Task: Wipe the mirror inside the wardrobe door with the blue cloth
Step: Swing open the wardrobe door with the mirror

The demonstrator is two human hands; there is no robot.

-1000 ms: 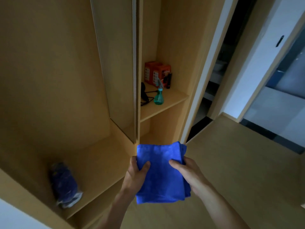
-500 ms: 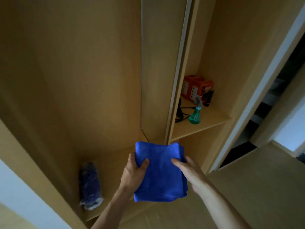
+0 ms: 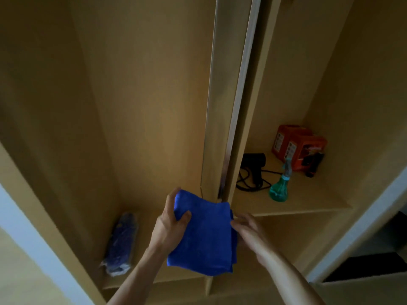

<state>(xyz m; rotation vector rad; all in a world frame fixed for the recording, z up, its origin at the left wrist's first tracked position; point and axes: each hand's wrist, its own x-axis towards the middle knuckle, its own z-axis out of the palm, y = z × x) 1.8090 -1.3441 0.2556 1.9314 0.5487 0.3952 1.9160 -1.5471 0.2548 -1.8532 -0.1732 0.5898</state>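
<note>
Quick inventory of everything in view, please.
Blue cloth: one, blue, folded, held low at centre.
Mirror door: one, wood-coloured, edge-on at centre.
Spray bottle: one, green, right shelf.
Hair dryer: one, black, right shelf.
Boxes: apparently two, orange, back of right shelf.
Bagged bundle: one, dark blue, lower left shelf.
Left hand: grips the cloth's left side.
Right hand: at the cloth's right edge, blurred; grip unclear.

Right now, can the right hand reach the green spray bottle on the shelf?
Probably yes. The right hand is at the right edge of the blue cloth, below the open shelf, and nothing stands between it and the green spray bottle; the hair dryer lies further left.
</note>
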